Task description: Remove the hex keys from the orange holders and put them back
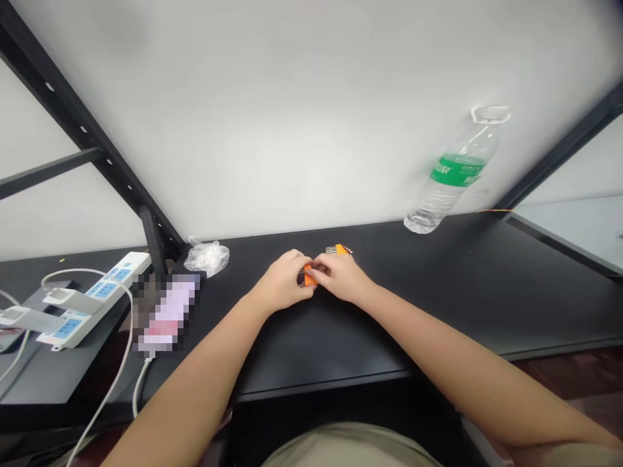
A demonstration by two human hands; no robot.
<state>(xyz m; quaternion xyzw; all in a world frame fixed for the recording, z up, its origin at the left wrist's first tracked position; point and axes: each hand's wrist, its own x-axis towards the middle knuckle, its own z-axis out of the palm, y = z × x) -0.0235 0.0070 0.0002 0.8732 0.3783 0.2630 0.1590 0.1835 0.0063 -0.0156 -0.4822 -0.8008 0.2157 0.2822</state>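
Above the middle of the black tabletop, my left hand (287, 280) and my right hand (341, 275) meet at the fingertips. Between them is a small orange piece (310, 275) with thin metal strips or pins showing on its left side. My left fingers curl around that side, thumb below. The right thumb and fingers pinch its upper right part, and they cover much of it. Just behind my right hand lies a second orange piece (341, 249), with several thin metal pins sticking out to the left and small dark-red and white ends on the right.
A crumpled clear plastic bag (208, 258) lies at the back left. Near it are a pixelated phone (170, 314) on a white cable and a white power strip (104, 292) with plugs. An empty-looking plastic bottle (450, 175) stands against the wall at right. Black metal frames (92, 139) flank the table.
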